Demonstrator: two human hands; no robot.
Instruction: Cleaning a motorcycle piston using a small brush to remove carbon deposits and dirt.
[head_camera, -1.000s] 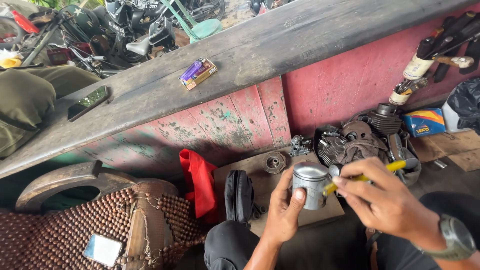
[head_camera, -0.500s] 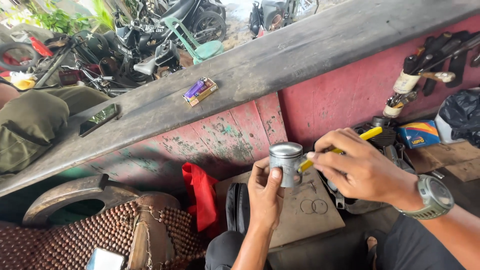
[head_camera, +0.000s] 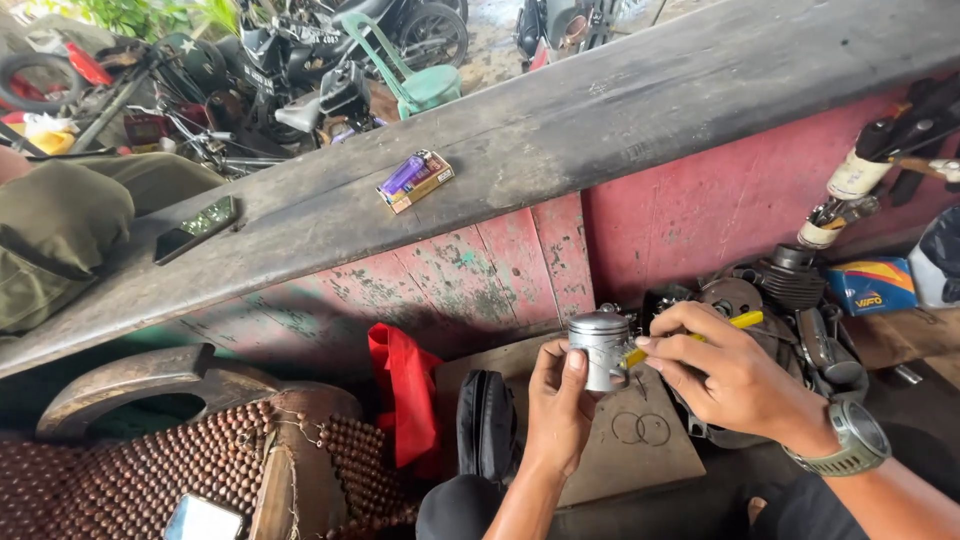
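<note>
A purple lighter (head_camera: 402, 174) lies on a small box (head_camera: 420, 183) on the grey wooden counter (head_camera: 620, 110), with a phone (head_camera: 195, 229) further left. Below, a red cloth (head_camera: 405, 390) hangs beside a black pouch (head_camera: 486, 425). A beaded seat cover (head_camera: 130, 480) lies near left, and a green chair (head_camera: 415, 80) stands far behind among motorcycles (head_camera: 300, 60).

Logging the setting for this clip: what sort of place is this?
Most likely a small motorcycle repair workshop. The left hand holds a grey metal piston, the right hand a yellow-handled tool, with dark engine parts on the floor and parked motorcycles beyond the worn wooden counter.
</note>
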